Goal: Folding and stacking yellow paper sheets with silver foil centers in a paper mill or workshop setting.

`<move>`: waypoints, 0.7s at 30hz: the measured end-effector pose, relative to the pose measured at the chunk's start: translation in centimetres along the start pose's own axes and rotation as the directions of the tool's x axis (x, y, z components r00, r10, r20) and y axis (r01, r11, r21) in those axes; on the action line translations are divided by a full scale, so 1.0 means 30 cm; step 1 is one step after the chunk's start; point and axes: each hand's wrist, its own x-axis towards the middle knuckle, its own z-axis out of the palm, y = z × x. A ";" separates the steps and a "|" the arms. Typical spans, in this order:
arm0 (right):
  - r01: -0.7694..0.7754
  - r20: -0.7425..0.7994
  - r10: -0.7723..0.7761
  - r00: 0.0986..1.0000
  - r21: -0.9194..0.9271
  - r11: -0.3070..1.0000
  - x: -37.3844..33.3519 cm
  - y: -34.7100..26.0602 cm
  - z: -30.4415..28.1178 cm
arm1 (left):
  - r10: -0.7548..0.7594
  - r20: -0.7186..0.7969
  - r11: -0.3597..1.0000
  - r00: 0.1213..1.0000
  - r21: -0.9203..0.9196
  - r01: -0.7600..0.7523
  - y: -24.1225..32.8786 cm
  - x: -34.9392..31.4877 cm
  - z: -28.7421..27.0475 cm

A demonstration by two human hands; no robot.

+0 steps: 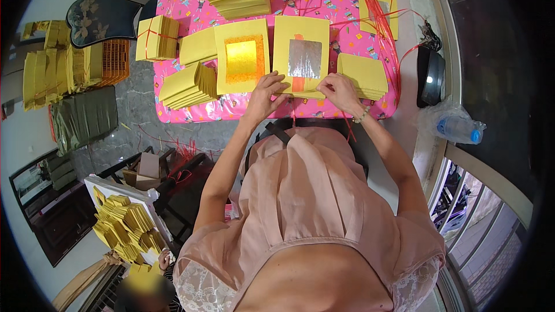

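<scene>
On the pink patterned tablecloth (193, 14), a silver-panelled yellow sheet (303, 58) lies right of a gold-panelled yellow sheet (241, 60) — an uneven tug could crease or skew it. The left hand (266, 97) and right hand (342, 93) are at its near corners, fingers bent; whether they pinch paper, I cannot tell.

The left bare hand (267, 93) rests its fingers at the lower left corner of a yellow rectangular paper sheet with a silver square (303, 58), thumb apart; the right bare hand (341, 93), fingers curled, is at the lower right corner; a yellow sheet with a gold square (242, 60) lies alongside; a pink patterned tablecloth (176, 114) lies beneath.
</scene>
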 end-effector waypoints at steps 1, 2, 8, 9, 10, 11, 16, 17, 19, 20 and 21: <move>-0.013 0.008 0.013 1.000 0.014 1.000 0.001 0.002 0.001 | -0.003 0.000 1.000 1.000 0.009 0.003 -0.003 -0.001 0.002; -0.027 0.016 0.027 1.000 0.028 0.999 0.002 0.004 0.001 | -0.003 -0.001 1.000 1.000 0.008 0.003 -0.005 -0.001 0.004; -0.030 0.021 0.030 0.999 -0.005 1.000 0.012 0.001 -0.008 | 0.005 -0.012 1.000 1.000 0.004 -0.005 -0.006 0.000 0.003; -0.030 0.021 0.030 0.999 -0.005 1.000 0.014 0.001 -0.009 | 0.008 -0.015 1.000 1.000 0.003 -0.008 -0.006 0.002 0.002; -0.047 0.035 0.047 0.998 -0.001 0.999 0.017 0.002 -0.011 | 0.011 -0.018 1.000 1.000 0.002 -0.011 -0.005 0.003 0.001; -0.064 0.048 0.064 0.997 0.002 0.998 0.019 0.002 -0.012 | 0.011 -0.018 1.000 1.000 0.002 -0.011 -0.004 0.004 0.000; -0.078 0.034 0.076 0.997 0.058 0.995 0.026 0.009 -0.009 | -0.006 -0.003 1.000 1.000 -0.009 0.006 0.000 0.007 -0.004; -0.075 0.028 0.073 0.997 0.069 0.995 0.026 0.013 -0.007 | -0.005 -0.003 1.000 1.000 -0.009 0.005 0.000 0.007 -0.005; -0.092 0.047 0.090 0.995 0.055 0.994 0.030 -0.004 -0.018 | -0.011 0.002 1.000 1.000 -0.009 0.011 -0.002 0.004 -0.004; -0.110 0.066 0.107 0.992 0.041 0.993 0.032 -0.010 -0.022 | -0.011 0.001 1.000 1.000 -0.009 0.011 -0.003 0.003 -0.003; -0.110 0.065 0.107 0.992 0.041 0.993 0.032 -0.008 -0.022 | -0.016 0.001 1.000 1.000 -0.016 0.016 -0.003 0.004 -0.003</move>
